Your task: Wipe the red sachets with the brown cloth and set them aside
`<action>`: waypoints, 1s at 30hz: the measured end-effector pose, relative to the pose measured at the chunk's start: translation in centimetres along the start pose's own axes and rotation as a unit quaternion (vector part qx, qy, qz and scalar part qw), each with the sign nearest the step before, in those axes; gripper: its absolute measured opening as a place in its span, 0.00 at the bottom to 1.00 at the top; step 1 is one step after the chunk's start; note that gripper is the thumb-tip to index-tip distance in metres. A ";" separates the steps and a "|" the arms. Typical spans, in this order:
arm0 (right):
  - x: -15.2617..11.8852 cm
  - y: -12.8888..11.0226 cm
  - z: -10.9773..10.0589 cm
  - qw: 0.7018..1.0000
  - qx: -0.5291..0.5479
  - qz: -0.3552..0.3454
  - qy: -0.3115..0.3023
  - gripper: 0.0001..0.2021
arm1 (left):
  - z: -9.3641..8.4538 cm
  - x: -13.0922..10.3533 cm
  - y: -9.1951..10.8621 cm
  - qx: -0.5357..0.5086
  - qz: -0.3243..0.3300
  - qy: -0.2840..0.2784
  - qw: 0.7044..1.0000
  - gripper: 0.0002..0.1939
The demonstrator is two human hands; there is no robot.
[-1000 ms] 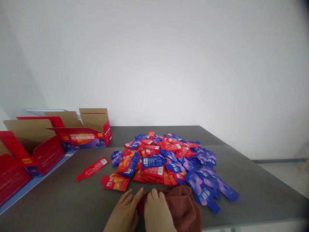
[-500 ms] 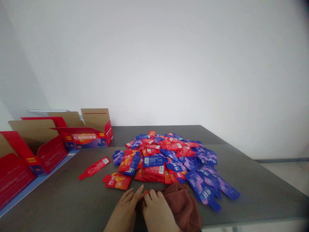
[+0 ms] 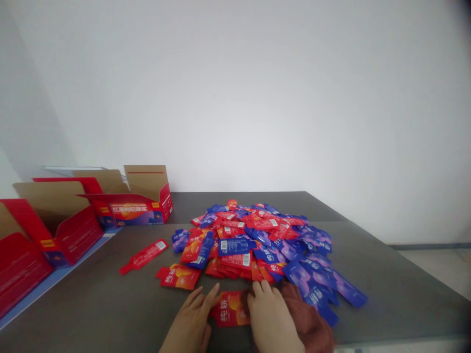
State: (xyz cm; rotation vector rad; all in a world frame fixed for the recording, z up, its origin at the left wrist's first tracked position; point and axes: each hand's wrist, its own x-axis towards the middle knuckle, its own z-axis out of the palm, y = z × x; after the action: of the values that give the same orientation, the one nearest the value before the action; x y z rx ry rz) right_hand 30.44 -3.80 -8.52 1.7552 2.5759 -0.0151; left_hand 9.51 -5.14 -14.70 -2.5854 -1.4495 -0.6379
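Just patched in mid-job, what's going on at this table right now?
A person has both hands at the near edge of a grey table. The left hand and right hand lie flat either side of a red sachet, fingertips touching it. A brown cloth sits bunched under and beside the right hand. Just beyond is a big pile of red and blue sachets, and open red cartons stand at the left.

Brown cloth (image 3: 312, 326) partly hidden under right hand (image 3: 270, 318).
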 end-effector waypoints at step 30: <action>-0.4 1.3 0.1 0.995 0.102 -0.015 -0.003 0.17 | -2.8 4.8 2.7 0.069 0.013 -0.215 0.974 0.18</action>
State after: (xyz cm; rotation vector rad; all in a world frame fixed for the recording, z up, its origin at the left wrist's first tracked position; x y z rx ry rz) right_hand 31.77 -3.69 -8.60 1.7727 2.6807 -0.2935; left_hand 13.15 -3.63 -9.95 -2.7349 -1.4969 0.0379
